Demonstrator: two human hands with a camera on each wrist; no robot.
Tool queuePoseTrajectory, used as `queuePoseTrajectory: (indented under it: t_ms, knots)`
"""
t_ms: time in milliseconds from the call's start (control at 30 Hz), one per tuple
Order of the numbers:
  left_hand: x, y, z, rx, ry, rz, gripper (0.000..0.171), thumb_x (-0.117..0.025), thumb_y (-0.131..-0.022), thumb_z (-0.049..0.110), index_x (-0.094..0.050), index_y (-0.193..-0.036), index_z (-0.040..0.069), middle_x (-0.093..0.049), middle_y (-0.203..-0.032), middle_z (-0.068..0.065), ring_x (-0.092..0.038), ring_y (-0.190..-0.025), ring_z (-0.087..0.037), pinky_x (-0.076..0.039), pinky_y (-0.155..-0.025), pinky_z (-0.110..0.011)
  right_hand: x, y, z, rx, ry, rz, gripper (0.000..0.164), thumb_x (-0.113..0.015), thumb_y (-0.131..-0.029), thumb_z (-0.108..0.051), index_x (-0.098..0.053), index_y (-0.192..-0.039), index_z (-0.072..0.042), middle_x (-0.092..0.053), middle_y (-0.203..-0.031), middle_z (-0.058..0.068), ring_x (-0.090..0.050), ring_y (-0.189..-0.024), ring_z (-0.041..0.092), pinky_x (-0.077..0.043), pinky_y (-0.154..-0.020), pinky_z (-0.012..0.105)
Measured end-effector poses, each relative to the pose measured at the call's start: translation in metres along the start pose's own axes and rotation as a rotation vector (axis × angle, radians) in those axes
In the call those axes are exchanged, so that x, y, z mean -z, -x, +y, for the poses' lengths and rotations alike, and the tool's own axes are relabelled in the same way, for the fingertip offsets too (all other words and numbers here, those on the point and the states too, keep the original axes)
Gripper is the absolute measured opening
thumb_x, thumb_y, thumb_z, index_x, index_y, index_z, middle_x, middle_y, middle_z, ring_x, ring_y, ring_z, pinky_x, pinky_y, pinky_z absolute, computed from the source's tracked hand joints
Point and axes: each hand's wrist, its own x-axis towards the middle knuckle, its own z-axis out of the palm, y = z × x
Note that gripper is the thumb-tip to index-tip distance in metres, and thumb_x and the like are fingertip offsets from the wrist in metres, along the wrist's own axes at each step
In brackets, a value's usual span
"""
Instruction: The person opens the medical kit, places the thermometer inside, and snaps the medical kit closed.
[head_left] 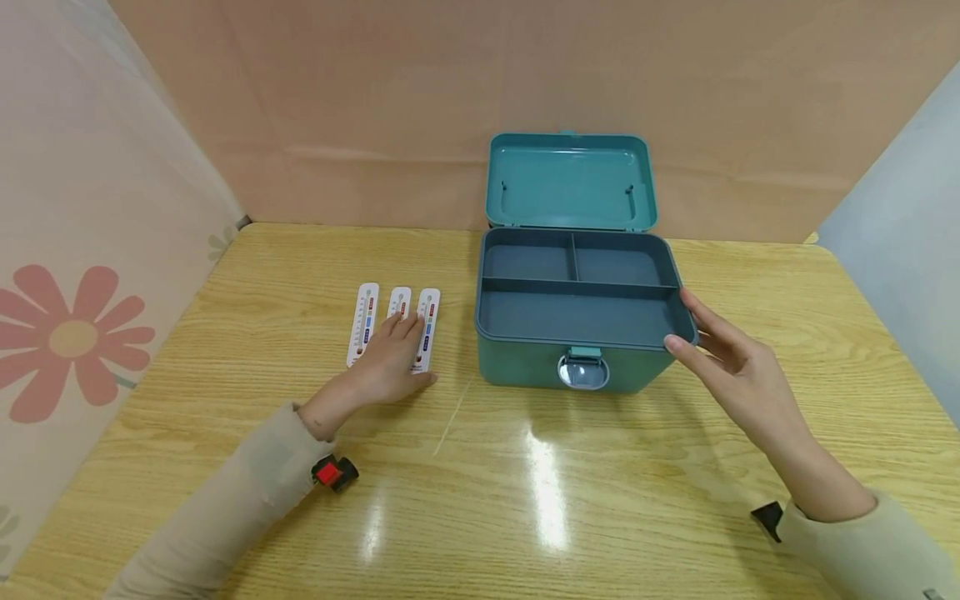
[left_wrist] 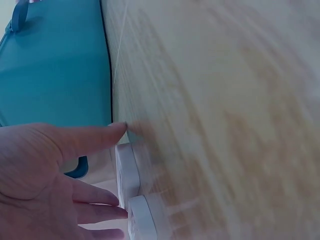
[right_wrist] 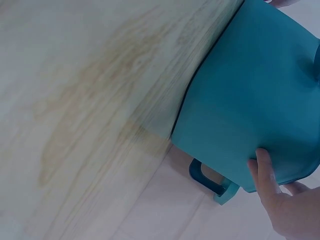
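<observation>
Free gap between thermometers (head_left: 428, 327) and teal box (head_left: 525, 365); open lid (head_left: 567, 187) a barrier behind.

head: above, farther back, facing forward-down | both wrists: low, close, tilted, facing forward | all share: teal box (head_left: 517, 360), tabletop (head_left: 645, 492)

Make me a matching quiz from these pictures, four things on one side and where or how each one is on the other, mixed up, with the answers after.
Things:
1. Lid
2. Thermometers
3. Tray
4. Right hand

Places and states:
A. Divided into three compartments
B. Touching the right end of the box
C. Open, at the back
D. White, lying on the table

Pairs: 1-C, 2-D, 3-A, 4-B
</observation>
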Motion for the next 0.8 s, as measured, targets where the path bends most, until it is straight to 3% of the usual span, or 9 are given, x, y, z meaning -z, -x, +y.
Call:
queuePoseTrajectory:
  t_ms: [333, 800]
  knots:
    - [-0.0003, 0.0011, 0.0018, 0.003, 0.013, 0.007, 0.078, -0.066, -0.091, 0.023, -0.024, -0.145, -0.013, -0.024, -0.152, -0.03, -0.012, -0.143, -0.046, -0.011, -0.117, -0.053, -0.0004, 0.0005, 0.0003, -0.018, -0.003, -0.005, 0.059, -0.059, -0.096, -0.031, -0.032, -0.147, -0.041, -0.03, -0.155, -0.013, -0.043, -0.117, -0.015, -0.039, -0.082, 0.0]
    - [-0.0018, 0.0039, 0.0029, -0.033, 0.033, 0.073, 0.075, -0.071, -0.087, 0.018, -0.032, -0.143, -0.012, -0.041, -0.143, -0.026, -0.032, -0.13, -0.04, -0.027, -0.109, -0.051, -0.001, 0.0005, 0.0015, 0.005, -0.016, -0.001, 0.059, -0.059, -0.096, -0.028, -0.032, -0.148, -0.038, -0.032, -0.154, -0.014, -0.043, -0.116, -0.016, -0.04, -0.082, 0.001]
